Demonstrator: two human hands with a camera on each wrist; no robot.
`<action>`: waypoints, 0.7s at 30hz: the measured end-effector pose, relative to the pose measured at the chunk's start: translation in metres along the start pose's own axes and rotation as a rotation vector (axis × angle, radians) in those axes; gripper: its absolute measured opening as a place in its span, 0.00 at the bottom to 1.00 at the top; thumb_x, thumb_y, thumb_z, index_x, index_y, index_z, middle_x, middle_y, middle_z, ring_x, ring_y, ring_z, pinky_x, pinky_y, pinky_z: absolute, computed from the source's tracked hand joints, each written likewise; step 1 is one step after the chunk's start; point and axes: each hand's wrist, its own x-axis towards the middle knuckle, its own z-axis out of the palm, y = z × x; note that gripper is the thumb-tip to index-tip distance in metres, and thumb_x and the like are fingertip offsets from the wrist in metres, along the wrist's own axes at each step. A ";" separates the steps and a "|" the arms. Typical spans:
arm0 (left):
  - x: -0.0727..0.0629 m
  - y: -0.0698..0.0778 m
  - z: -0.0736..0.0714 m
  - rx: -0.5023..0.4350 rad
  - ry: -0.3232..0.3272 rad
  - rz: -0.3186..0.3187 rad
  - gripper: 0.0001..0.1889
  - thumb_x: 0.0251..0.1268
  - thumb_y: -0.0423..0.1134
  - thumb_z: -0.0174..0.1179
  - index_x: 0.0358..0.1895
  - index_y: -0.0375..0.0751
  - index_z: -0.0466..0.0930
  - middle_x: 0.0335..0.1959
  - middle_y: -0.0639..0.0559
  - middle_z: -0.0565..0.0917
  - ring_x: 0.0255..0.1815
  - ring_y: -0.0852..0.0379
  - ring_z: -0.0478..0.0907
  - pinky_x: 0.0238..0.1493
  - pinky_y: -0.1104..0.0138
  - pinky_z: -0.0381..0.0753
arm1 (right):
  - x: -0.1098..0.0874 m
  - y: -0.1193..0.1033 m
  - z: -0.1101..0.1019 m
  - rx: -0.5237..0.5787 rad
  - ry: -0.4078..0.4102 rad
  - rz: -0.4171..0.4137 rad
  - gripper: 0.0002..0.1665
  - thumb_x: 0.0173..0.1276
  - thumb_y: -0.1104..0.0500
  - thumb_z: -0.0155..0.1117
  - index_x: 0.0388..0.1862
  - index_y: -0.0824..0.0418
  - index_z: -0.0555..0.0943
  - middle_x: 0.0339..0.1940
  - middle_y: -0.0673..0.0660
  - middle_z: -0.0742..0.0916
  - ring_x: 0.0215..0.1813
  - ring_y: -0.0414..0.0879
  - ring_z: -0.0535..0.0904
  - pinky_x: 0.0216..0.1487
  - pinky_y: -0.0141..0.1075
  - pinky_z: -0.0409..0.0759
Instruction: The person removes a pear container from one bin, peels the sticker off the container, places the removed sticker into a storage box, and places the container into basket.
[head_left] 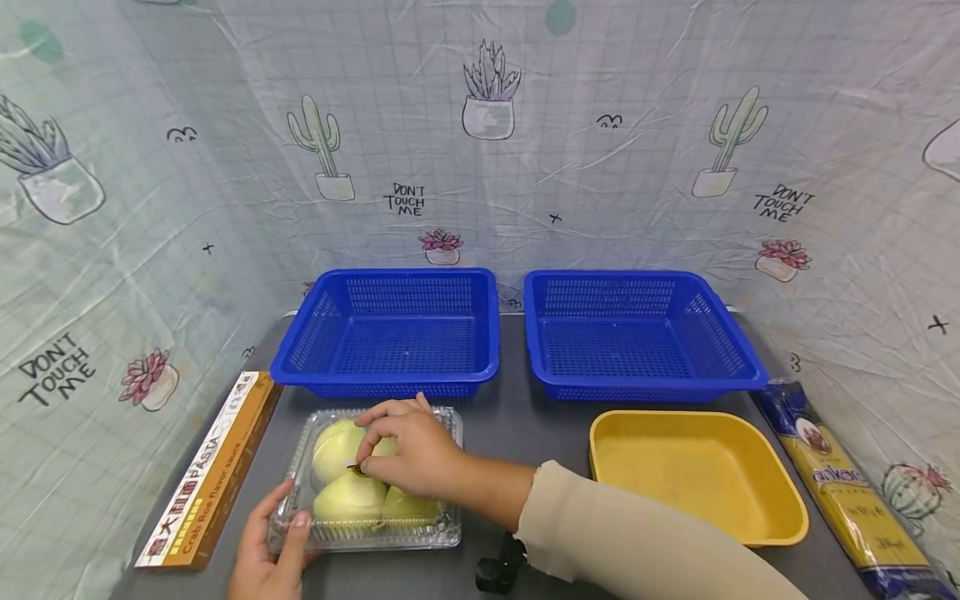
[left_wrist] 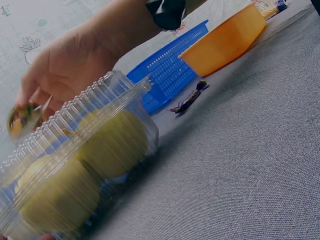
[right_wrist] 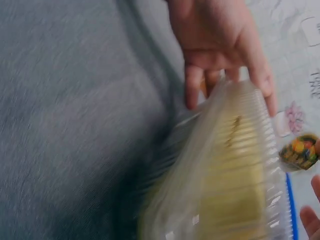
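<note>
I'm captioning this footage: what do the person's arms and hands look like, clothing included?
The right hand is bare, and its arm wears a cream sleeve with a slightly wavy edge that stops short of the wrist. A small black device shows beneath that forearm. The left hand is bare too; no sleeve shows on that side.

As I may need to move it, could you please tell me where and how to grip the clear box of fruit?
Probably grip the clear box by its left and right walls, one hand from each side: it looks broad, and a rim juts out between lid and base. The left hand holds the near left corner; the right hand pinches a label.
</note>
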 end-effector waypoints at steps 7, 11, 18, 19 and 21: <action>0.000 0.002 0.000 0.001 -0.003 -0.018 0.27 0.85 0.35 0.55 0.81 0.39 0.64 0.69 0.50 0.64 0.45 0.71 0.79 0.34 0.69 0.88 | -0.003 -0.012 -0.014 0.338 -0.022 0.104 0.04 0.66 0.61 0.75 0.35 0.52 0.90 0.57 0.41 0.89 0.65 0.34 0.78 0.75 0.42 0.68; 0.000 0.001 0.000 -0.038 0.001 -0.026 0.27 0.84 0.33 0.55 0.80 0.39 0.65 0.65 0.51 0.67 0.45 0.70 0.80 0.34 0.69 0.88 | -0.009 -0.013 -0.028 0.464 -0.014 0.165 0.00 0.67 0.63 0.74 0.35 0.58 0.90 0.57 0.45 0.89 0.67 0.38 0.78 0.76 0.43 0.67; 0.000 0.001 -0.001 0.003 -0.003 -0.019 0.27 0.85 0.34 0.55 0.80 0.40 0.65 0.67 0.49 0.66 0.44 0.71 0.80 0.33 0.68 0.88 | -0.029 -0.003 -0.057 0.662 -0.050 0.278 0.02 0.67 0.68 0.70 0.37 0.67 0.86 0.64 0.58 0.87 0.64 0.50 0.83 0.63 0.40 0.80; 0.000 0.002 -0.001 0.015 -0.004 -0.021 0.27 0.85 0.34 0.55 0.80 0.40 0.65 0.68 0.49 0.65 0.45 0.71 0.80 0.33 0.68 0.88 | -0.032 -0.001 -0.062 0.677 -0.056 0.283 0.02 0.68 0.68 0.69 0.38 0.67 0.85 0.64 0.60 0.86 0.65 0.53 0.83 0.62 0.39 0.80; 0.000 0.003 -0.001 0.030 -0.004 -0.027 0.27 0.85 0.35 0.55 0.81 0.39 0.64 0.68 0.48 0.66 0.45 0.72 0.79 0.33 0.68 0.88 | -0.040 0.005 -0.072 0.697 -0.066 0.289 0.02 0.70 0.67 0.68 0.38 0.67 0.84 0.65 0.60 0.86 0.69 0.54 0.79 0.65 0.40 0.78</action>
